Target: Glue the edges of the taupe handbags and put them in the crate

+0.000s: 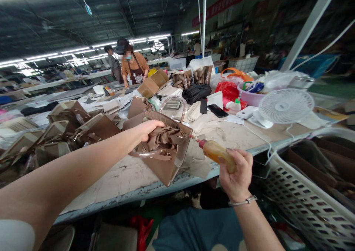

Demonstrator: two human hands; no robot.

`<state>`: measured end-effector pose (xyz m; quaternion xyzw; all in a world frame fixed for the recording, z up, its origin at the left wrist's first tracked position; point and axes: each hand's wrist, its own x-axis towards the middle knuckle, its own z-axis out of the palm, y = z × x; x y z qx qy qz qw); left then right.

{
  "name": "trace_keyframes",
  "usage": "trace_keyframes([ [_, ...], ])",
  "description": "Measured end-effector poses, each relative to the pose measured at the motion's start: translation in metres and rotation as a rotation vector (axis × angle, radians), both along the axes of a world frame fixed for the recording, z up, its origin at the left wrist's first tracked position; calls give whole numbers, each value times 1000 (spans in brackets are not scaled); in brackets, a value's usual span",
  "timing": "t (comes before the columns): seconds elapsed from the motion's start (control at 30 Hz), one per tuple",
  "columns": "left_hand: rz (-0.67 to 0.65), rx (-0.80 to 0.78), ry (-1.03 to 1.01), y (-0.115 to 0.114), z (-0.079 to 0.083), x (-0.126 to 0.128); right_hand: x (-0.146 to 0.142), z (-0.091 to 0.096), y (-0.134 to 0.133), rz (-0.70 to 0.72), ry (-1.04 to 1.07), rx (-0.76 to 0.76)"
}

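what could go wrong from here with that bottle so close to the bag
Squeezing the bottle too hard in the right hand might blot the bag, since the red nozzle points at its edge.
The crumpled lining bunches near that edge, so it could catch stray drips.
The bag's lower corner sits by the front edge of the table; it may slip if the left hand shifts.
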<state>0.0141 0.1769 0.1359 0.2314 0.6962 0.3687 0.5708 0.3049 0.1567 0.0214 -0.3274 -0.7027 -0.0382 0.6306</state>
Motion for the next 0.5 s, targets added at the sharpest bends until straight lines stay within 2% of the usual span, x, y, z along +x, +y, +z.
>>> trace_keyframes([
  [0.17,-38,-8,-9,1,-1,-2,-1,-5,3,10,1,-36],
  [0.33,-6,-4,41,1,1,-3,1,-19,-3,69,-4,-93],
  [0.5,-31,-20,-3,1,3,-4,-1,-14,0,75,78,-106],
])
